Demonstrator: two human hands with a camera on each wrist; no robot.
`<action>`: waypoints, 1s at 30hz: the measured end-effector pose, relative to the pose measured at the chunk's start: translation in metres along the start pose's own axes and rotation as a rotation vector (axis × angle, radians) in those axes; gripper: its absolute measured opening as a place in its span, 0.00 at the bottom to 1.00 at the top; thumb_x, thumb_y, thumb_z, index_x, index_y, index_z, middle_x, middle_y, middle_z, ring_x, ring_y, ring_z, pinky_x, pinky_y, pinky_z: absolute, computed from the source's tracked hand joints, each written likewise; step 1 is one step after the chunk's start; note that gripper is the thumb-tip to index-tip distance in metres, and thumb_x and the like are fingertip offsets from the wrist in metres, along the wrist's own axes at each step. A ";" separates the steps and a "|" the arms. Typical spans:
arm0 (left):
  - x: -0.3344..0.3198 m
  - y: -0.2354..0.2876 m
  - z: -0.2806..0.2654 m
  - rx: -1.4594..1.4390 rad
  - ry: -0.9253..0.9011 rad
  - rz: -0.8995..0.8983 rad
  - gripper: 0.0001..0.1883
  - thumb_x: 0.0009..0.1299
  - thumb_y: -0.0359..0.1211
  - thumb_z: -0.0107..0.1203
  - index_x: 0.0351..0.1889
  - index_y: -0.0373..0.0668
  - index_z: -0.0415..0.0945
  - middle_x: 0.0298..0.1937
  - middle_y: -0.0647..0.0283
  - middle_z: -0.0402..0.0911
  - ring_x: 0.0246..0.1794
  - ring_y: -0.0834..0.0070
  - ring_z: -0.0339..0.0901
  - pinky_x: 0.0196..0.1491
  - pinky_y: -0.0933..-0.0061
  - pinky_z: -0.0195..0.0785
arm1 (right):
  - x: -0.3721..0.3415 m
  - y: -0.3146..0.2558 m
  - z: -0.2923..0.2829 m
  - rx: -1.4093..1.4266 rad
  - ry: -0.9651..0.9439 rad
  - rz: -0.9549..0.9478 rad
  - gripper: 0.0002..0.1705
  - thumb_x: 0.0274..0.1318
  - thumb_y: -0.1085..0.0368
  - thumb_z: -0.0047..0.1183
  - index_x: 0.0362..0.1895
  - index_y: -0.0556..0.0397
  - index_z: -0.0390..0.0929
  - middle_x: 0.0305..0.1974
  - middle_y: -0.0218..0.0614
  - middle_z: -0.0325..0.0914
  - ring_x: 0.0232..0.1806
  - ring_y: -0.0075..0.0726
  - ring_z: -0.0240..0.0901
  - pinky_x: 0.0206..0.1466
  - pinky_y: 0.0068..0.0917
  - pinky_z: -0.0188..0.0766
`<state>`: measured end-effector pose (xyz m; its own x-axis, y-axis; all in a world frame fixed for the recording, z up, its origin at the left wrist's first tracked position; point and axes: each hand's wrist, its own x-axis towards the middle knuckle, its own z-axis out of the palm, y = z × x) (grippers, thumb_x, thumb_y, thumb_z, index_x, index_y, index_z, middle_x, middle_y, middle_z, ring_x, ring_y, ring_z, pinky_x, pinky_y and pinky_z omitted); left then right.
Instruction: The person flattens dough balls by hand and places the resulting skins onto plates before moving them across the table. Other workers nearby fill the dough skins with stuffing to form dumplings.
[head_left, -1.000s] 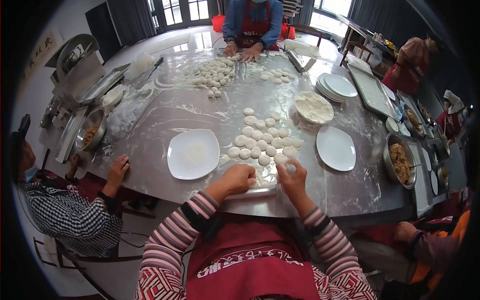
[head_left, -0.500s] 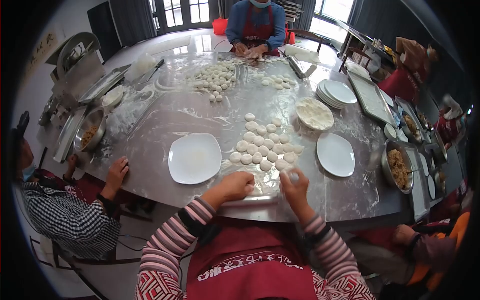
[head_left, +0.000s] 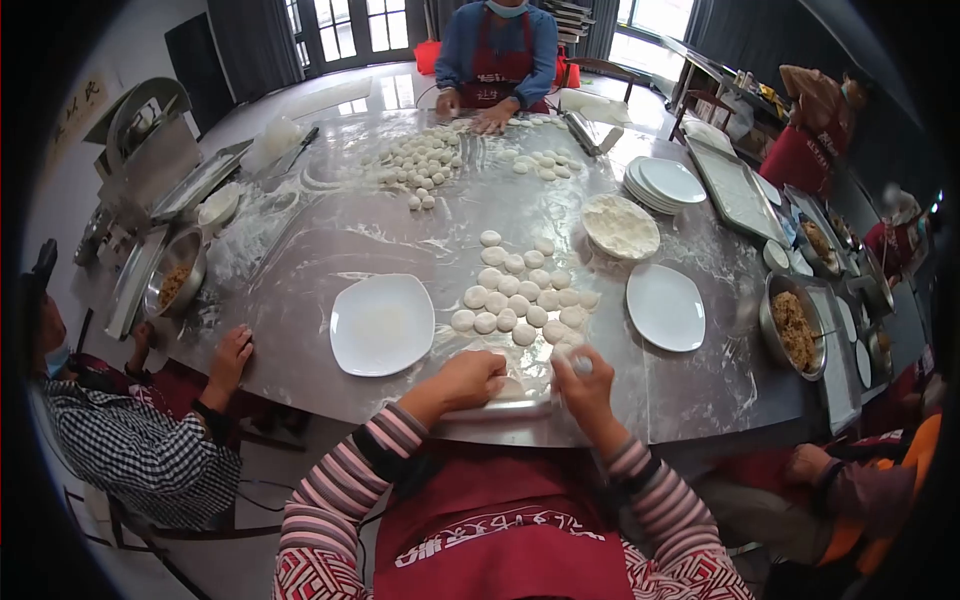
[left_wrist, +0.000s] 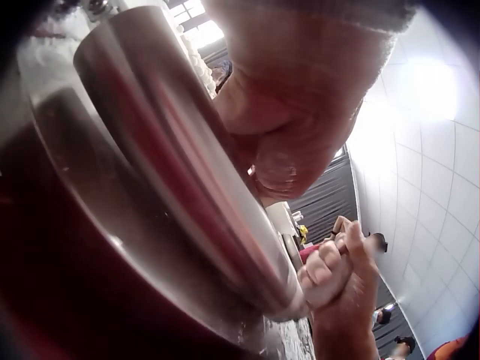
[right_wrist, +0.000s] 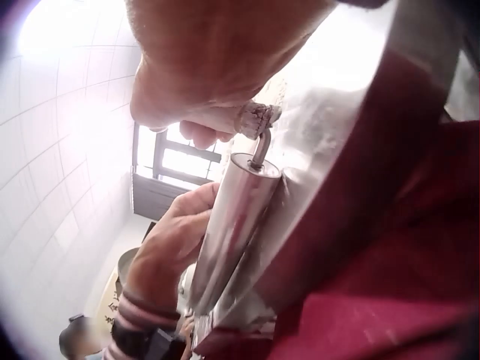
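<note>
My right hand (head_left: 585, 385) grips the pale handle (right_wrist: 221, 118) of a metal rolling pin (head_left: 505, 408), whose bent rod joins the handle to a thick, shiny cylinder. The cylinder (left_wrist: 176, 154) lies near the table's front edge, in front of my body. My left hand (head_left: 462, 382) is just behind the pin's left part, its fingers curled and pinching a small piece of flattened dough (head_left: 510, 386), mostly hidden by the hand and pin. Beyond both hands, several floured dough rounds (head_left: 520, 290) are spread on the metal table (head_left: 330, 250).
A white square plate (head_left: 382, 325) lies to the left, another (head_left: 665, 308) to the right. Behind the latter are a bowl of flour (head_left: 620, 227) and stacked plates (head_left: 665, 185). Bowls of filling (head_left: 793, 325) stand far right. People sit left and right; one (head_left: 495, 60) stands opposite.
The rolling pin has shifted slightly toward my body; both hands keep their holds. The person opposite brought their hands together, then set them apart on the table. The head view has tilted a little.
</note>
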<state>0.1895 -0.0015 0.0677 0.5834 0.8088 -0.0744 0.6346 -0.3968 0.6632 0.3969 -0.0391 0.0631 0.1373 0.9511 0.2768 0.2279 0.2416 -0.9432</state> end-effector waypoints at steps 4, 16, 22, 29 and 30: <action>-0.011 -0.002 -0.004 -0.209 -0.038 -0.064 0.08 0.59 0.31 0.53 0.32 0.35 0.73 0.32 0.49 0.78 0.35 0.54 0.76 0.37 0.59 0.67 | -0.037 0.008 -0.009 0.133 -0.023 0.004 0.08 0.51 0.74 0.56 0.27 0.56 0.69 0.13 0.30 0.69 0.12 0.19 0.65 0.14 0.20 0.60; -0.002 0.004 -0.002 0.026 -0.027 -0.002 0.10 0.62 0.36 0.50 0.31 0.37 0.73 0.31 0.48 0.77 0.36 0.50 0.74 0.38 0.56 0.65 | -0.016 0.000 -0.005 0.086 -0.003 0.083 0.11 0.49 0.68 0.60 0.23 0.55 0.70 0.12 0.28 0.68 0.15 0.18 0.63 0.16 0.23 0.58; -0.001 -0.007 0.003 -0.056 -0.019 -0.031 0.10 0.62 0.36 0.50 0.32 0.37 0.74 0.31 0.49 0.77 0.35 0.53 0.74 0.37 0.59 0.65 | 0.022 0.012 0.012 -0.033 0.044 -0.077 0.11 0.48 0.68 0.60 0.22 0.54 0.70 0.12 0.27 0.66 0.15 0.17 0.61 0.17 0.25 0.57; 0.001 0.002 0.000 -0.041 -0.031 -0.071 0.10 0.62 0.35 0.50 0.34 0.38 0.74 0.32 0.48 0.77 0.36 0.54 0.74 0.39 0.59 0.65 | -0.002 0.005 0.000 0.046 0.016 0.036 0.11 0.47 0.69 0.60 0.23 0.55 0.70 0.13 0.29 0.67 0.16 0.16 0.64 0.17 0.23 0.60; -0.002 0.000 -0.001 -0.026 -0.039 -0.078 0.11 0.62 0.35 0.51 0.35 0.38 0.74 0.35 0.47 0.78 0.39 0.52 0.75 0.41 0.57 0.66 | -0.020 -0.005 -0.006 0.080 0.011 0.082 0.10 0.47 0.70 0.61 0.23 0.55 0.70 0.13 0.30 0.68 0.16 0.16 0.65 0.17 0.22 0.61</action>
<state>0.1877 -0.0028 0.0681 0.5522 0.8191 -0.1555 0.6660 -0.3212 0.6732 0.3983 -0.0609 0.0633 0.1630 0.9662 0.1996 0.1374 0.1781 -0.9744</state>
